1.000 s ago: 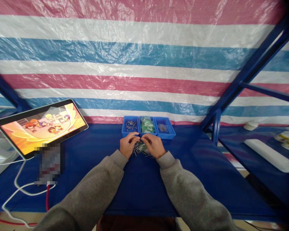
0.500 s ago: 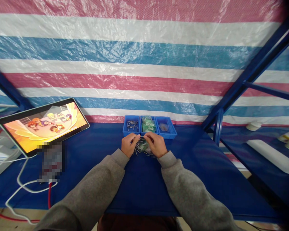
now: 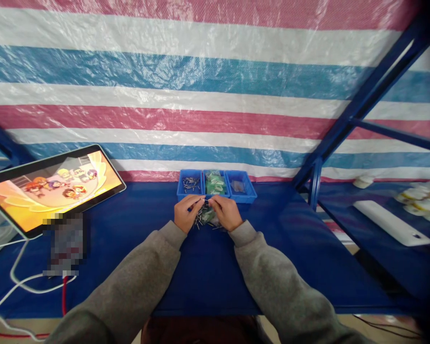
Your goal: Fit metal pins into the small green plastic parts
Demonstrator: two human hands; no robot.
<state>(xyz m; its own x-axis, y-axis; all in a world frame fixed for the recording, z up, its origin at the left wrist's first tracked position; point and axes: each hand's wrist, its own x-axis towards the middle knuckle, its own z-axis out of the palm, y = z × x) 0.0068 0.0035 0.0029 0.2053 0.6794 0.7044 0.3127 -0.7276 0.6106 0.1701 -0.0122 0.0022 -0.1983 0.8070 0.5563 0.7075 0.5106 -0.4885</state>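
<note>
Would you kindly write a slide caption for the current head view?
Left hand and right hand close together over loose small pieces, with three blue bins behind and a screen at left.

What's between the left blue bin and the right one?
The middle bin, holding green packets, sits between the left bin and right bin in the head view.

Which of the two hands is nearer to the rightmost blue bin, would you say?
The right. The right hand is just in front of the rightmost blue bin, slightly to its left; the left hand is farther left, in front of the leftmost blue bin.
</note>
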